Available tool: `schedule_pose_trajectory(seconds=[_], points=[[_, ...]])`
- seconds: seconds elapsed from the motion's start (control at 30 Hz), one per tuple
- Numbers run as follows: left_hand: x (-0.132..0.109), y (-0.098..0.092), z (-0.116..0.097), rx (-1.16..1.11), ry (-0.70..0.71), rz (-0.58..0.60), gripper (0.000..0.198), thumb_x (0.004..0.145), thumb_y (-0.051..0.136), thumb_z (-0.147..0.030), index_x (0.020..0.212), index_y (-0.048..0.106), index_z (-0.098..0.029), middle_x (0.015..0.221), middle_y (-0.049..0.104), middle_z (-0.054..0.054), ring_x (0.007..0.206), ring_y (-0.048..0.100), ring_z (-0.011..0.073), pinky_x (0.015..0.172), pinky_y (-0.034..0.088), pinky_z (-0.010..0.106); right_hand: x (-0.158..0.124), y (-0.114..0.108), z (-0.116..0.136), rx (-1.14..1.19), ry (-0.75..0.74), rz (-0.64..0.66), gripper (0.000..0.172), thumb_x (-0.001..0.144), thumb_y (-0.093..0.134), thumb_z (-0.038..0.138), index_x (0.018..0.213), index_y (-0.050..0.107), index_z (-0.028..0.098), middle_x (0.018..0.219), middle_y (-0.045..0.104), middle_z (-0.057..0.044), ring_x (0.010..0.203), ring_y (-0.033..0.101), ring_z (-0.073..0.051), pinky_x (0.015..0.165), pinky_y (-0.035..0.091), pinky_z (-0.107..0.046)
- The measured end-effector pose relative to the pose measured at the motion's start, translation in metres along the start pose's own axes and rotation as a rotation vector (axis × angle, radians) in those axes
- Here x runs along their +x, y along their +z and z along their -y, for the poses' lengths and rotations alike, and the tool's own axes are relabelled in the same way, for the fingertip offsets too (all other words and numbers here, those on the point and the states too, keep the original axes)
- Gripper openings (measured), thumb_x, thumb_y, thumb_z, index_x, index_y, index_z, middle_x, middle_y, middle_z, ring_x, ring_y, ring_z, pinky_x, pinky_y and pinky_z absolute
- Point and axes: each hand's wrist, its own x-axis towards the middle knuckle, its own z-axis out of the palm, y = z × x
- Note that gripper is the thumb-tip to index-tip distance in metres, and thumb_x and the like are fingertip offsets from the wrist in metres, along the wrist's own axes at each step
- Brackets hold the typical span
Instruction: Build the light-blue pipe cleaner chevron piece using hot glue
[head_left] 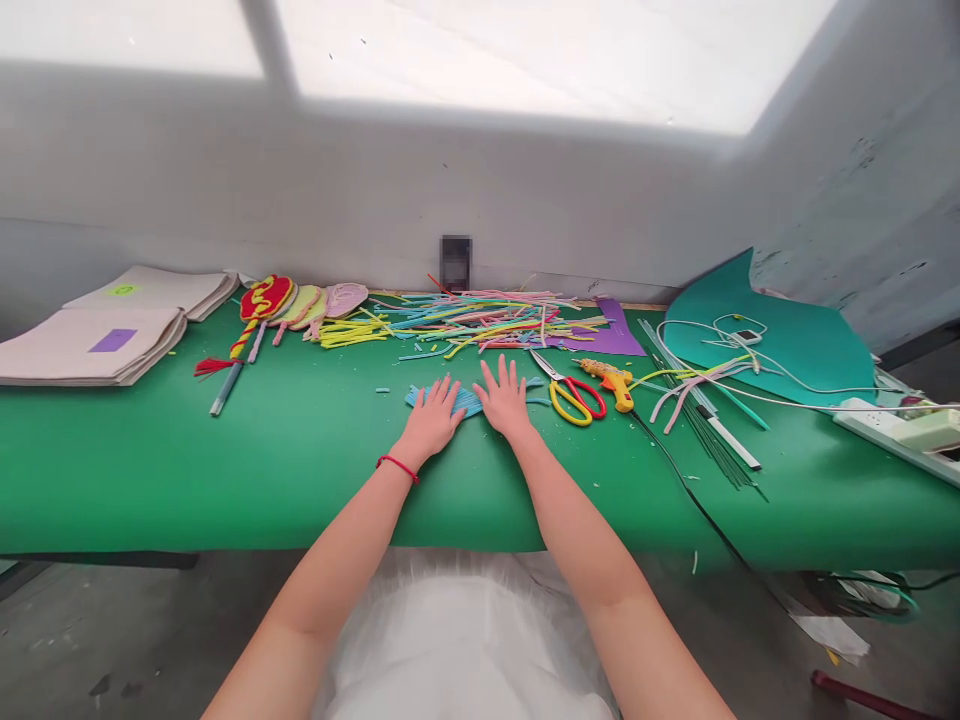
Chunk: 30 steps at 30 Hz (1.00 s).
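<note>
The left hand lies palm down with its fingers fanned apart, resting on the left part of a flat bundle of thin, light-blue, soft-looking strips. The right hand is likewise flat and spread, its fingers pointing away from the body, over the bundle's right part; neither hand pinches anything. The blue strips lie side by side near the middle of a table covered in smooth, slightly glossy green sheeting, their ends poking out past both hands. A thin red cord bracelet circles the left wrist.

Just beyond the hands spreads a loose, tangled heap of slender strips in pink, blue, yellow and orange, with a flat violet sheet partly under its right end. Right of the right hand lie metal-bladed scissors with one yellow and one red looped handle, then a yellow pistol-shaped glue gun trailing a black cord. Farther right, a broad teal sheet curls upward near a white power strip. To the left sit a rounded red-and-yellow fuzzy-looking ornament with a red tassel and thick, pale paper-like stacks.
</note>
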Motion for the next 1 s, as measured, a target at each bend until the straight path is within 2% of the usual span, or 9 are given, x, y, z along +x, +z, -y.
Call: schedule_pose_trajectory(seconds=[0.1, 0.27, 0.43, 0.53, 0.6, 0.7, 0.77, 0.87, 1.0], points=[[0.001, 0.008, -0.003, 0.04, -0.005, 0.093, 0.056, 0.097, 0.03, -0.04, 0.147, 0.031, -0.013, 0.157, 0.019, 0.012, 0.144, 0.019, 0.0286, 0.116, 0.015, 0.049, -0.001, 0.009, 0.004, -0.044, 0.016, 0.103, 0.055, 0.098, 0.023, 0.05, 0.149, 0.025, 0.031, 0.16, 0.007, -0.007, 0.147, 0.002, -0.028, 0.115, 0.007, -0.055], [0.0, 0.007, -0.006, 0.057, -0.042, 0.075, 0.056, 0.097, 0.03, -0.041, 0.146, 0.034, -0.014, 0.156, 0.022, 0.012, 0.144, 0.02, 0.0284, 0.116, 0.013, 0.053, -0.001, 0.01, 0.003, -0.043, 0.019, 0.112, 0.055, 0.098, 0.022, 0.05, 0.149, 0.024, 0.032, 0.16, 0.006, -0.006, 0.147, 0.002, -0.028, 0.115, 0.005, -0.055], [-0.003, 0.009, -0.011, 0.037, 0.01, -0.003, 0.059, 0.096, 0.034, -0.045, 0.146, 0.033, -0.015, 0.157, 0.019, 0.012, 0.144, 0.018, 0.0281, 0.116, 0.011, 0.053, 0.01, 0.005, -0.006, 0.117, 0.056, -0.022, 0.053, 0.098, 0.022, 0.047, 0.146, 0.033, 0.028, 0.158, 0.018, -0.007, 0.145, 0.015, -0.027, 0.113, 0.019, -0.052], [-0.002, 0.009, -0.014, -0.012, 0.009, -0.01, 0.057, 0.096, 0.035, -0.045, 0.144, 0.036, -0.014, 0.154, 0.027, 0.013, 0.143, 0.024, 0.029, 0.115, 0.015, 0.055, 0.04, -0.003, -0.01, 0.187, 0.018, -0.208, 0.047, 0.098, 0.024, 0.033, 0.134, 0.051, 0.02, 0.147, 0.039, -0.011, 0.135, 0.034, -0.024, 0.107, 0.032, -0.042], [-0.001, 0.007, -0.015, -0.045, 0.012, -0.127, 0.051, 0.097, 0.035, -0.04, 0.141, 0.041, -0.015, 0.152, 0.034, 0.013, 0.14, 0.029, 0.0283, 0.114, 0.016, 0.055, 0.069, -0.011, -0.007, 0.167, -0.054, -0.262, 0.043, 0.097, 0.026, 0.024, 0.123, 0.06, 0.017, 0.134, 0.052, -0.013, 0.123, 0.046, -0.023, 0.101, 0.037, -0.037], [0.0, -0.002, -0.013, -0.138, -0.013, -0.309, 0.036, 0.097, 0.033, -0.026, 0.124, 0.056, -0.017, 0.13, 0.059, 0.011, 0.123, 0.051, 0.0227, 0.11, 0.03, 0.046, 0.119, -0.021, 0.003, 0.021, -0.122, -0.204, 0.04, 0.095, 0.03, 0.019, 0.12, 0.062, 0.015, 0.124, 0.058, -0.014, 0.117, 0.049, -0.023, 0.099, 0.038, -0.034], [-0.001, -0.008, -0.012, -0.203, -0.032, -0.345, 0.031, 0.097, 0.033, -0.021, 0.108, 0.062, -0.018, 0.107, 0.068, 0.008, 0.104, 0.061, 0.0206, 0.097, 0.042, 0.038, 0.149, -0.026, 0.012, -0.084, -0.127, -0.103, 0.041, 0.095, 0.03, 0.016, 0.125, 0.058, 0.017, 0.126, 0.057, -0.013, 0.118, 0.049, -0.021, 0.098, 0.039, -0.032], [-0.004, -0.01, -0.012, -0.24, -0.028, -0.382, 0.028, 0.097, 0.036, -0.022, 0.1, 0.063, -0.018, 0.095, 0.068, 0.006, 0.093, 0.062, 0.0207, 0.087, 0.045, 0.037, 0.181, -0.031, 0.021, -0.132, -0.096, -0.028, 0.043, 0.093, 0.032, 0.01, 0.128, 0.056, 0.017, 0.124, 0.059, -0.014, 0.114, 0.053, -0.021, 0.092, 0.043, -0.03], [-0.006, -0.006, -0.016, -0.261, 0.022, -0.369, 0.026, 0.097, 0.036, -0.021, 0.097, 0.062, -0.019, 0.093, 0.067, 0.006, 0.09, 0.061, 0.0204, 0.083, 0.045, 0.036, 0.199, -0.029, 0.03, -0.175, -0.065, 0.052, 0.043, 0.087, 0.039, 0.001, 0.121, 0.061, 0.014, 0.112, 0.065, -0.016, 0.103, 0.061, -0.02, 0.084, 0.046, -0.028]])
